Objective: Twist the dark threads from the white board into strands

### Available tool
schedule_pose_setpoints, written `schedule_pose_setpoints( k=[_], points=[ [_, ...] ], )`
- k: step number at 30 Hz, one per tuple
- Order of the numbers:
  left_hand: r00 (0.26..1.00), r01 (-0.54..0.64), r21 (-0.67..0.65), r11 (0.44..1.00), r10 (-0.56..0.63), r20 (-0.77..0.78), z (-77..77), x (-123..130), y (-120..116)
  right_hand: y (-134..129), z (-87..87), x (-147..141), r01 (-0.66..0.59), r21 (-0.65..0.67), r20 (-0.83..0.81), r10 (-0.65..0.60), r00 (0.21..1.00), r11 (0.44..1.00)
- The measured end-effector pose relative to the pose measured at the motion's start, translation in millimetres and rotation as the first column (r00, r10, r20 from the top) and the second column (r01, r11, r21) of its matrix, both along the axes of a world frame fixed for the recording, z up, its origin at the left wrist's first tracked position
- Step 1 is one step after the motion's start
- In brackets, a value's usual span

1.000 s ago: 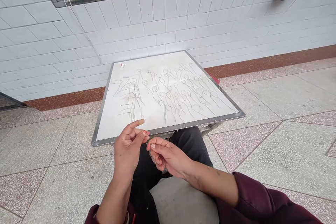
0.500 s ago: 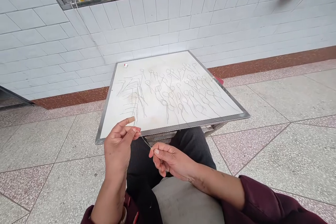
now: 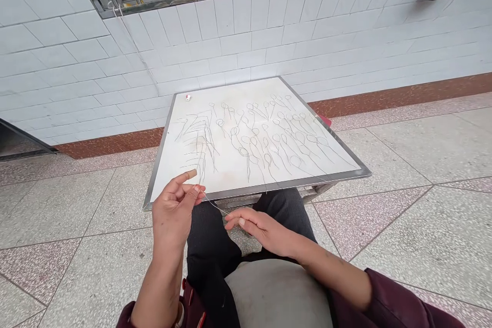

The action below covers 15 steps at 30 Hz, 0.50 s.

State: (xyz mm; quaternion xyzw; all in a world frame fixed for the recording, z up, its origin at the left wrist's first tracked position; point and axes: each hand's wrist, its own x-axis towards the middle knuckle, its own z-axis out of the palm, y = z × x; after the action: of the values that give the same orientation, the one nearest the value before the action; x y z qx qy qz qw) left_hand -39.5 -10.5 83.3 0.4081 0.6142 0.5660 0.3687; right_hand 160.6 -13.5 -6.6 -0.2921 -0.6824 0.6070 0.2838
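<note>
A thin pale wire (image 3: 216, 207) runs between my two hands, below the front edge of the white table (image 3: 226, 184). My left hand (image 3: 177, 205) pinches its upper end between thumb and fingertips, with the index finger, wrapped in a tan band, raised. The lower end of the wire reaches the fingers of my right hand (image 3: 261, 228), which are held together with the thumb against them. Several thin wires bent into loops with long tails lie on the middle and right of the table. Angled wires (image 3: 205, 138) are grouped on its left.
A small white and red item (image 3: 188, 97) sits at the table's far left corner. Behind stands a white tiled wall (image 3: 230, 46) with a barred window above. My legs are under the table's front edge, and a grey cloth (image 3: 284, 292) covers my lap.
My right hand has shifted slightly right, and its curled lower fingers have straightened. The left hand stays nearly still with its pinch. The whole view has moved a little.
</note>
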Motion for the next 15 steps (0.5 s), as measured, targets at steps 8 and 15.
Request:
schedule_pose_setpoints(
  k=[8,15],
  points=[
    [0.998,0.031,0.001,1.000,-0.031,-0.047,-9.4,6.9,2.5,2.2,-3.6,-16.3,0.137,-0.019,-0.067,-0.138,0.988,0.990],
    [0.999,-0.001,-0.003,1.000,0.000,-0.045,-13.0,8.3,4.1,-3.8,-7.2,-24.6,0.168,-0.079,-0.044,-0.172,0.984,0.983]
  ],
)
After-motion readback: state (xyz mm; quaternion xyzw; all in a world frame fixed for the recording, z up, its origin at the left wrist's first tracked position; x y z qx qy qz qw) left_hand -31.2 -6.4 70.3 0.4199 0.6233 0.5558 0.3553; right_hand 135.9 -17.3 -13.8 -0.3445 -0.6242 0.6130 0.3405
